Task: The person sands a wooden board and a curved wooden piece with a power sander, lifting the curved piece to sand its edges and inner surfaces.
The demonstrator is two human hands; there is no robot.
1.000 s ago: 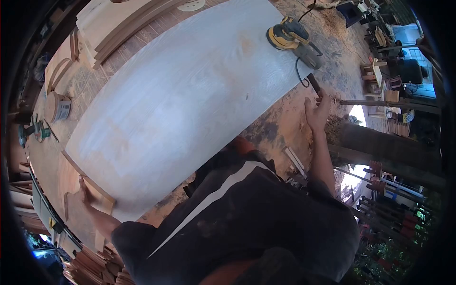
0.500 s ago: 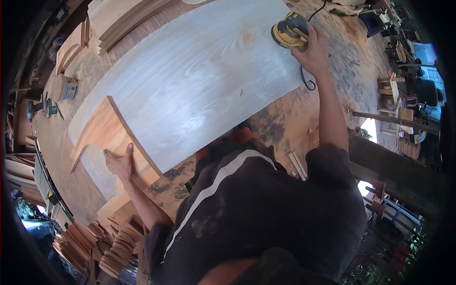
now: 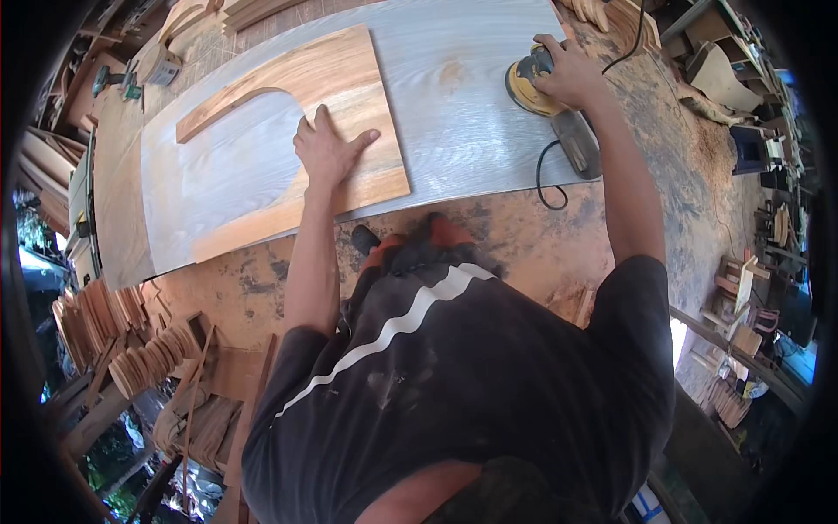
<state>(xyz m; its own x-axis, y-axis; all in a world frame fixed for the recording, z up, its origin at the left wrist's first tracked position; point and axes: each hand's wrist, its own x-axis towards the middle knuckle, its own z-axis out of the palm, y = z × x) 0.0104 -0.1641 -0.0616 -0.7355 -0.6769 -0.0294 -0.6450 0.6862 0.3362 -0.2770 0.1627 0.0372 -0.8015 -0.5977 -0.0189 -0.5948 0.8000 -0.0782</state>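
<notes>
A flat wooden piece [image 3: 358, 105] with a curved cut-out lies on a large greyish-white board [image 3: 489, 113]. My left hand [image 3: 327, 157] rests on it beside the curved edge, thumb stretched out to the right and the fingers lying on the wood. At the board's right end my right hand [image 3: 576, 74] is wrapped over a yellow and black orbital sander [image 3: 528, 87]. The sander's pad faces the board; whether it touches is hard to tell. A grey dust canister [image 3: 576, 144] sticks out from the sander toward me, and a black strap [image 3: 541, 175] loops beside it.
A tub [image 3: 160, 65] and a green drill [image 3: 118, 83] stand at the table's far left. Curved wood pieces [image 3: 153, 358] are stacked below on the left. The sander's cord [image 3: 630, 48] runs off at the top right. Sawdust covers the floor [image 3: 524, 236].
My left hand and the wooden piece have moved right along the board, toward its middle. The view has shifted. My right hand still holds the sander near the right end.
</notes>
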